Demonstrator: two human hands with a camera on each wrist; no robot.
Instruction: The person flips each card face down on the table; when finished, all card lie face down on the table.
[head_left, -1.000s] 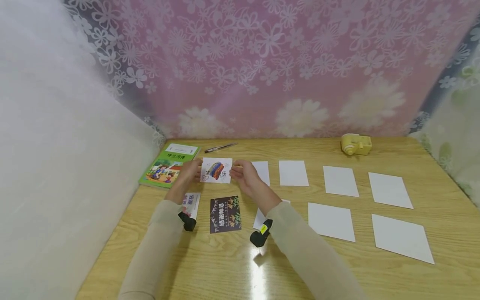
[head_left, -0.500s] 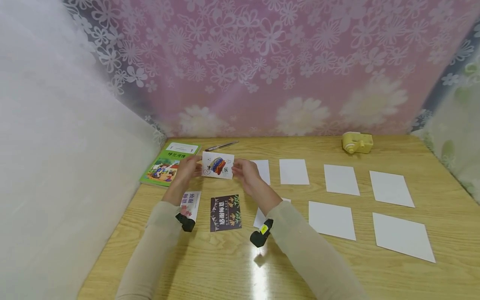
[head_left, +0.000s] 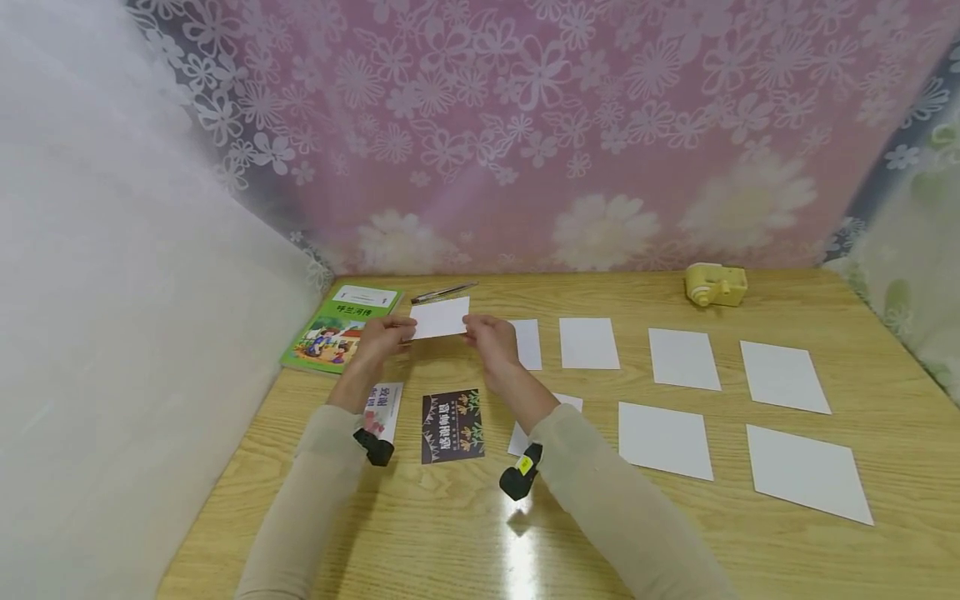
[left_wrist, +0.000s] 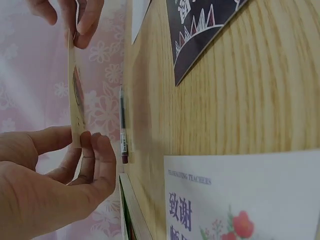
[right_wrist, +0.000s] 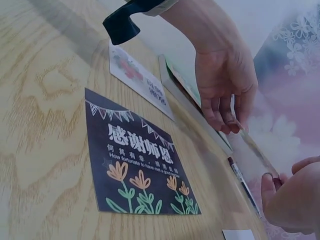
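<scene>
Both hands hold one card (head_left: 439, 317) up off the table, its blank white side showing in the head view. My left hand (head_left: 383, 343) pinches the card's left edge between thumb and fingers, and my right hand (head_left: 492, 346) pinches the right edge. In the left wrist view the card (left_wrist: 76, 95) is seen nearly edge-on, with part of a coloured print on its face. Below the hands lie a dark card with flowers and writing (head_left: 453, 427) and a white card with red flowers (head_left: 383, 410), partly covered by the left wrist.
Several blank white cards lie to the right, among them a far one (head_left: 589, 343) and a near one (head_left: 665, 440). A green book (head_left: 342, 329) is at the left, with a pen (head_left: 444, 292) beside it. A yellow object (head_left: 716, 285) stands near the back wall.
The held card has risen a little and tilted over, so its printed picture and writing give way to its blank side in the head view. Both hands keep their grip.
</scene>
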